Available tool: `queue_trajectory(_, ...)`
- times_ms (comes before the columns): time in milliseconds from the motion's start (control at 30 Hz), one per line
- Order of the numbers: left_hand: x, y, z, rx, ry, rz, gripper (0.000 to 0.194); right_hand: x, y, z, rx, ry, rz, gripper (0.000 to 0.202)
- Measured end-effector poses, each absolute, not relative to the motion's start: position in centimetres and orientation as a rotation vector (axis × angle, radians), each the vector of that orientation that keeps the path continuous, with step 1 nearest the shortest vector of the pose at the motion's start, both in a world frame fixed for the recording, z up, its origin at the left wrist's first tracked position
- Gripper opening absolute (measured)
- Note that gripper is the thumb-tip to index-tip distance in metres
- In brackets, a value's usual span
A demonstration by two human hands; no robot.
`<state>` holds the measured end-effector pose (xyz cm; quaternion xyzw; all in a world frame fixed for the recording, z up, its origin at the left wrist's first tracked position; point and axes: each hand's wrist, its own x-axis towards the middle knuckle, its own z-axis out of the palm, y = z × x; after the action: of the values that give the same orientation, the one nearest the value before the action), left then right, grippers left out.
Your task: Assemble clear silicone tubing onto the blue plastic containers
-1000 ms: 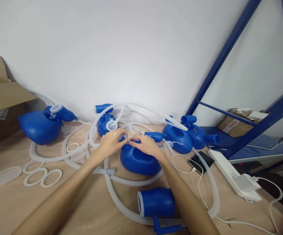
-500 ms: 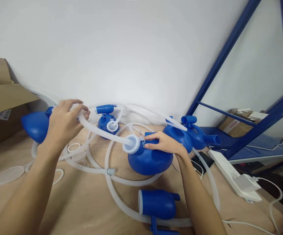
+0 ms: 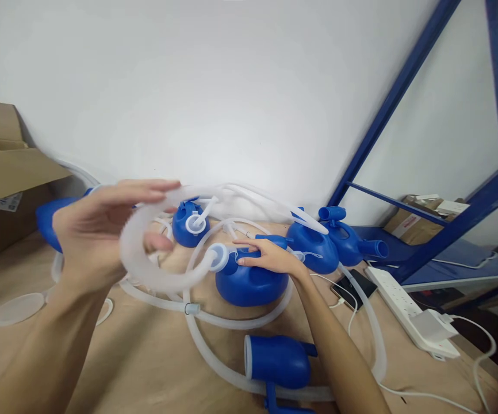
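Observation:
My left hand [image 3: 111, 224] is curled loosely around a translucent corrugated hose [image 3: 145, 276], fingers above it and thumb inside its loop. One end of this hose enters the white cap [image 3: 219, 257] on a blue plastic urinal bottle [image 3: 251, 286]. My right hand [image 3: 268, 256] grips the bottle from above, by its handle and close to the neck. Some of the hose behind my left fingers is blurred. Below, a blue urinal cup head [image 3: 277, 361] with a white rim lies on its side.
Against the wall stand more blue bottles [image 3: 313, 247], and another small one [image 3: 191, 224] with a tube. Hoses coil over the brown tabletop [image 3: 145, 368]. A cardboard box [image 3: 11, 172] is left; a phone [image 3: 355, 287], power strip [image 3: 408, 310] and blue shelf frame [image 3: 387, 103] are right.
The hose has bent from a nearly straight run into a wide loop, and my left hand has turned with its fingers stretched further. My right hand and the bottle have shifted slightly left.

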<state>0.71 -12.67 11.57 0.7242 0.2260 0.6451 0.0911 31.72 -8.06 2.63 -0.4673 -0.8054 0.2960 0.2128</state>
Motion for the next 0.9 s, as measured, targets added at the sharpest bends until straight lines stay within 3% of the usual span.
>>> queue_trajectory(100, 2.0, -14.2, 11.5, 2.454, 0.419, 1.714, 0.022, 31.1, -7.6, 1.7, -1.360, -2.226, 0.779, 0.089)
queue_trajectory(200, 3.4, -13.3, 10.6, 2.669, 0.269, 1.452, 0.009, 30.9, -7.0, 0.6, -1.332, -2.232, 0.742, 0.091)
queue_trajectory(267, 3.9, -12.0, 9.7, 2.697, 0.272, 1.431, 0.009, 30.9, -6.9, 0.2, -1.305, -2.210, 0.697, 0.095)
queue_trajectory(400, 4.1, -10.2, 8.6, 2.680, 0.330, 1.404, 0.009, 30.2, -8.2, 1.3, -1.134, -2.071, 0.598, 0.125)
queue_trajectory(467, 4.2, -10.4, 8.4, 2.686, 0.303, 1.345, 0.011, 29.3, -9.2, 2.4, -1.053, -2.021, 0.535, 0.115)
queue_trajectory(633, 4.9, -11.5, 8.0, 2.648, 0.288, 1.256, 0.036, 27.8, -10.2, 4.0, -0.957, -2.045, 0.398, 0.040)
queue_trajectory(800, 5.9, -8.0, 3.9, 2.656, 0.637, 1.202, 0.053, 28.6, -10.0, 4.7, -1.017, -1.777, 0.332, 0.028)
queue_trajectory(900, 6.0, -4.4, -0.3, 2.796, 0.927, 0.897, 0.068, 29.1, -10.6, 5.4, -0.983, -1.726, 0.213, 0.025)
